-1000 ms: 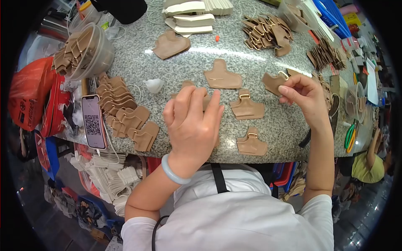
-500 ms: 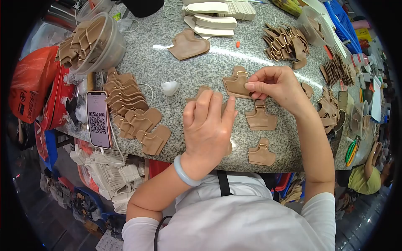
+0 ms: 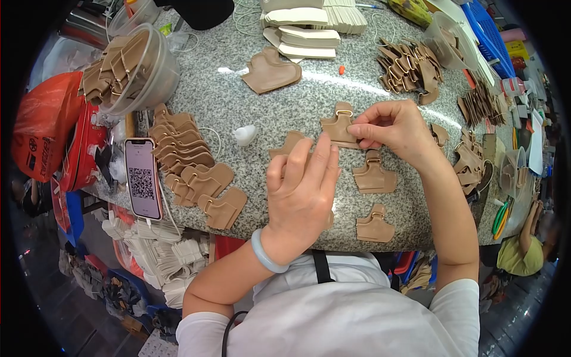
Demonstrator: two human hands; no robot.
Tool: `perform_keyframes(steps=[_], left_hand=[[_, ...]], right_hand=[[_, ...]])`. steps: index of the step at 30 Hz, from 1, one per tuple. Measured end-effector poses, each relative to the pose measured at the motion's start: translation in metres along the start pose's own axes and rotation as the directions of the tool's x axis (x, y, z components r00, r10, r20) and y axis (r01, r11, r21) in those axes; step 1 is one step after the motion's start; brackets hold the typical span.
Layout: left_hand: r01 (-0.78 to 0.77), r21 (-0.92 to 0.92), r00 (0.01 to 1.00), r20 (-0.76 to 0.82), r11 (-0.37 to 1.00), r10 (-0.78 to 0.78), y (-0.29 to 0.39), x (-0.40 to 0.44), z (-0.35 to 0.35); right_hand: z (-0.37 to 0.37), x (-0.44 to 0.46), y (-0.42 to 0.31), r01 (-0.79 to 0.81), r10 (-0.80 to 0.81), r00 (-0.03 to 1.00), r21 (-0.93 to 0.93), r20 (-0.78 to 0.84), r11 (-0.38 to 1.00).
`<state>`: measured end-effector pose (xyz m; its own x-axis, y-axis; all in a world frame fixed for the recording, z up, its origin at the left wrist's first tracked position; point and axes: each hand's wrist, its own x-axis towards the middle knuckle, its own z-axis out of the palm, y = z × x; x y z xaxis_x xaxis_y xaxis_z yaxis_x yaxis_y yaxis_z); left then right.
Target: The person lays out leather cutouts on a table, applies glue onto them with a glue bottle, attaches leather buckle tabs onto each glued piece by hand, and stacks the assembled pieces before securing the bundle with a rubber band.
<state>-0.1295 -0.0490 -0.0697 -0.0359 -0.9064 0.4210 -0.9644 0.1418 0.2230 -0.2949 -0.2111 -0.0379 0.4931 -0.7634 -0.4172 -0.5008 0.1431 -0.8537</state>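
A brown leather piece with a small gold metal buckle (image 3: 336, 126) lies on the speckled stone table. My right hand (image 3: 395, 128) pinches its lower right edge between thumb and fingers. My left hand (image 3: 301, 190) is palm down with fingers stretched, index and middle fingertips at the piece's lower left edge. Partly under the left fingers lies another brown leather piece (image 3: 286, 144). Two similar buckled pieces sit below my right hand, an upper one (image 3: 375, 175) and a lower one (image 3: 375, 227).
Overlapping leather pieces (image 3: 181, 143) lie at left beside a phone (image 3: 143, 178). A plastic tub (image 3: 160, 68) of leather pieces stands at back left. White strips (image 3: 306, 41) and a larger leather piece (image 3: 270, 72) lie behind. Buckled straps (image 3: 410, 65) are heaped at back right.
The view has shifted slightly, so the table appears lower. My left index and middle fingers have come closer together. My right hand keeps its pinch on the buckled leather piece.
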Motion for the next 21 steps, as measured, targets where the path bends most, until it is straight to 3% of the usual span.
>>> perform_keyframes(steps=[21], left_hand=[[-0.063, 0.015, 0.996, 0.059, 0.998, 0.062, -0.006, 0.014, -0.001]], right_hand=[[0.007, -0.002, 0.000, 0.016, -0.018, 0.998, -0.043, -0.052, 0.999]])
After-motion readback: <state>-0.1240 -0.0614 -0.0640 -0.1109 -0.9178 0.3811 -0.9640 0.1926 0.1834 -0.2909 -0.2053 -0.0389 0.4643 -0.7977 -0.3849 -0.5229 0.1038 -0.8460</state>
